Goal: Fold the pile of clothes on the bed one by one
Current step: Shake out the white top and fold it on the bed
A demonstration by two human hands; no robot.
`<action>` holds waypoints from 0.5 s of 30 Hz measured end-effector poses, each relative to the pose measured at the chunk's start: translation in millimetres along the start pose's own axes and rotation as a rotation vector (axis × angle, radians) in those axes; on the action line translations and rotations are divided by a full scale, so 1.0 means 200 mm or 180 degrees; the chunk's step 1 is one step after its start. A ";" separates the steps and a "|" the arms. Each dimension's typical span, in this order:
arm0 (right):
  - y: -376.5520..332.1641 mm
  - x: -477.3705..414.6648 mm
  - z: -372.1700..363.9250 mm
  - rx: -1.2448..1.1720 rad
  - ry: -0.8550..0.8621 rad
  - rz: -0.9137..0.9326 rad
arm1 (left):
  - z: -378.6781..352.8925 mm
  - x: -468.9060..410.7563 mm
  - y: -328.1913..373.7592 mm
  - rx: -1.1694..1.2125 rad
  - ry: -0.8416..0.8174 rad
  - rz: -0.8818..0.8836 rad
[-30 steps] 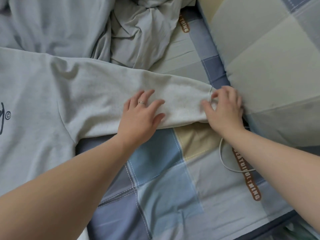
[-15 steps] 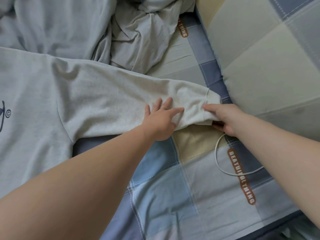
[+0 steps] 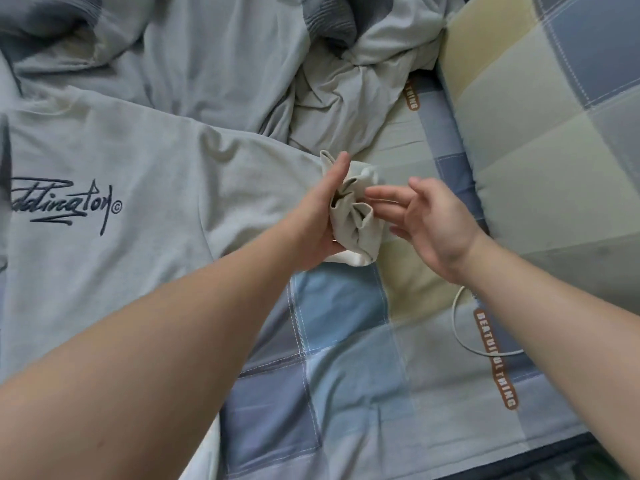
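Observation:
A light grey sweatshirt [image 3: 104, 258] with a dark script logo lies flat on the bed at the left. Its right sleeve [image 3: 353, 220] is gathered into a bunch at the cuff end. My left hand [image 3: 320, 220] holds that bunch from the left, thumb pointing up, its fingers hidden behind the cloth. Just right of the bunch hovers my right hand [image 3: 429, 223], fingers spread and relaxed, fingertips close to the cloth and gripping nothing.
Crumpled grey clothes [image 3: 214, 60] lie heaped at the back. A chequered pillow [image 3: 561, 140] fills the right side. A white cable [image 3: 462, 327] loops on the chequered sheet [image 3: 346, 382] under my right forearm. The bed's edge runs along the bottom right.
The sleeve lay stretched out flat; now its end is bunched up in my left hand and pulled in towards the body. My right hand has let go of the cuff and opened.

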State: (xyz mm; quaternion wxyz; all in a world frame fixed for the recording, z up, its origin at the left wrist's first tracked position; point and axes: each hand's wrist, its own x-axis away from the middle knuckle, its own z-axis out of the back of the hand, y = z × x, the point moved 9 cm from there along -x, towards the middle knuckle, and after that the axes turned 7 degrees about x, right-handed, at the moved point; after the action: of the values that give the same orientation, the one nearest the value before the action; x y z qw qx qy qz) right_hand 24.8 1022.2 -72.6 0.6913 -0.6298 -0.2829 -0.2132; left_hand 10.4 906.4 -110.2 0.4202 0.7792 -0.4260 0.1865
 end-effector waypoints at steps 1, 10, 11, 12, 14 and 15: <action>-0.02 0.00 -0.08 -0.0221 -0.0107 -0.0049 | 0.06 0.05 0.03 -0.0005 -0.0042 0.0049; -0.21 -0.06 -0.75 -0.0238 0.0173 -0.0025 | 0.94 0.57 0.30 0.0157 0.1443 -0.0398; -0.22 -0.07 -0.83 -0.0028 0.0238 0.0018 | 1.04 0.64 0.34 0.0152 0.1555 -0.0453; -0.23 -0.08 -0.91 0.0163 0.0282 0.0051 | 1.13 0.71 0.38 0.0133 0.1620 -0.0531; -0.25 -0.10 -1.12 0.0518 0.0229 0.0111 | 1.32 0.87 0.48 0.0014 0.1770 -0.0744; -0.26 -0.11 -1.24 0.0712 0.0153 0.0141 | 1.42 0.95 0.53 -0.0053 0.1862 -0.0853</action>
State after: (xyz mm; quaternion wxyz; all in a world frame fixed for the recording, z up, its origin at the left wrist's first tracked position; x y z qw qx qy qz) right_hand 5.5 769.6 -59.4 0.7684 -0.5494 -0.2743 -0.1800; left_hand 12.2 549.2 -97.9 0.5520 0.7382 -0.1823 0.3421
